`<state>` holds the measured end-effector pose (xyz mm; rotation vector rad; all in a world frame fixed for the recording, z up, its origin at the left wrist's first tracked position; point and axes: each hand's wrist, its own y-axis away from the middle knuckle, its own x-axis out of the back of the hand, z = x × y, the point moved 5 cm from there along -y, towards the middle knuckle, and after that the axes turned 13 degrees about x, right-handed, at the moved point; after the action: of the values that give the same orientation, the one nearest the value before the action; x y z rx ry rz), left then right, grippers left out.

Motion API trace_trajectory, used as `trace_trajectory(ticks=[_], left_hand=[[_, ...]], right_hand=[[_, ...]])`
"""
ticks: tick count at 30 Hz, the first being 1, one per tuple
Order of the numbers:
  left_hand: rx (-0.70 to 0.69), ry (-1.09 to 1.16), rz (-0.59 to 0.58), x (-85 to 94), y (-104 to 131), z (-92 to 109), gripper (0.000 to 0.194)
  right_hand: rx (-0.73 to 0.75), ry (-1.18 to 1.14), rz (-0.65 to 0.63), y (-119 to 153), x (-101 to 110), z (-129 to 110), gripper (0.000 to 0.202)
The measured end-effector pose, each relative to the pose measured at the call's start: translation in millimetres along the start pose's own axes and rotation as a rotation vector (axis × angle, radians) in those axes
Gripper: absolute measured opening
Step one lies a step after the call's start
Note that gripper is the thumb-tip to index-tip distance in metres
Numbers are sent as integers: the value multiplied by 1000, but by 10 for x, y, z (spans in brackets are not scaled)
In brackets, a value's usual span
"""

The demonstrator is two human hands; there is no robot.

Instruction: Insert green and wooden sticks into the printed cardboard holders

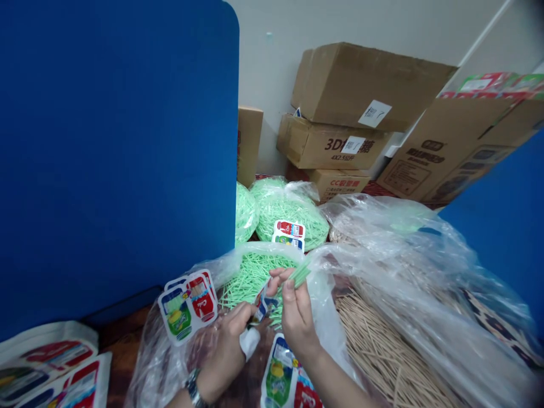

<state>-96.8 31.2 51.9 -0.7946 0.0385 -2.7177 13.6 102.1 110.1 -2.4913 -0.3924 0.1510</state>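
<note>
My left hand (232,340), with a watch at the wrist, grips a small printed packet (264,300). Between the fingers of my right hand (296,314) is a small bundle of thin light-green straws (300,274). My hands are close together over an open clear bag (242,249) of loose green straws (250,277). Flat printed packs with green and red bottle shapes (189,306) lie on the bag's left side. Another such pack (278,371) is below my hands, partly hidden by my right forearm.
A large clear bag of brown straws (382,345) lies on the right. Behind are filled bags of green straws (293,207) and stacked cardboard boxes (340,141). A blue panel (119,141) stands left. More printed packs (80,385) lie lower left.
</note>
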Motion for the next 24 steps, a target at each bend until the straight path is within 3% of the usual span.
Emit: trace_trajectory(ticks=[9,16,20,24], left_hand=[[-20,61,-23,-26,5,-40,13],[-19,81,-9,17,-12,-13,8],[-82,44,0,71,-53,7,10],[-101,65,-61,97,-83,43,14]], right_hand=[[3,29,69,69,0,45,26],[-20,178,-84,231,-48,98,30],[40,197,-244,215,83,174,52],[-65,93,-222,27,312,406,54]])
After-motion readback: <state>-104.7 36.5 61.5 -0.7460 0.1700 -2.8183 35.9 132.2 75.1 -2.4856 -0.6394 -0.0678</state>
